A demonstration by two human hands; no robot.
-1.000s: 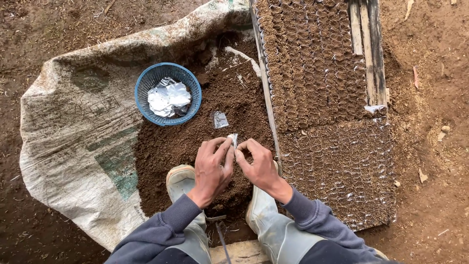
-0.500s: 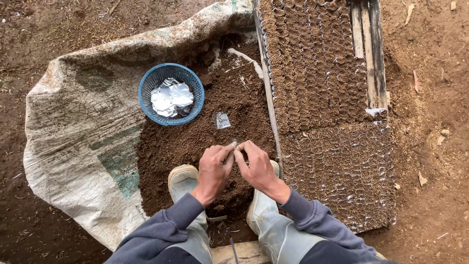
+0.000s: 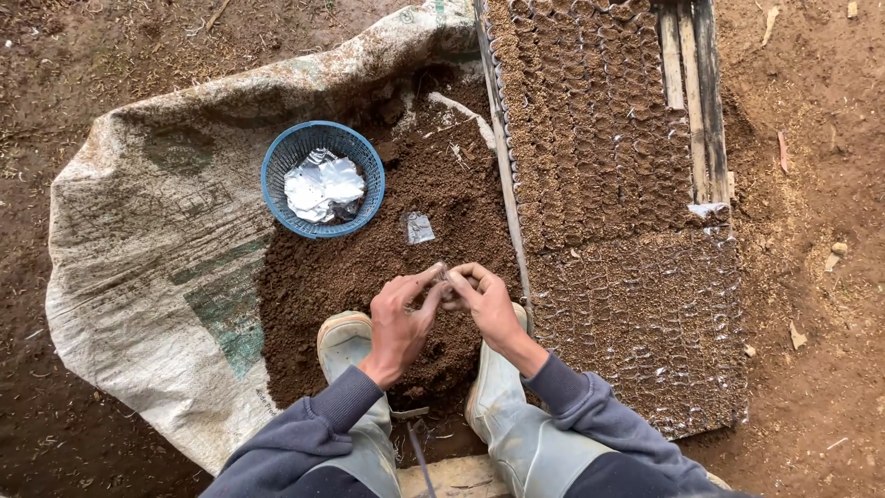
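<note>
Something small, too tiny to make out, sits pinched between the fingertips of both hands above the heap of dark soil. From the left: a worn sack spread on the ground, a blue basket holding crumpled silvery bags, the left hand, then the right hand, fingers curled and meeting. Rightward lie rows of soil-filled seedling pots.

Blue latticed basket, silvery packets, dark-brown soil.
</note>
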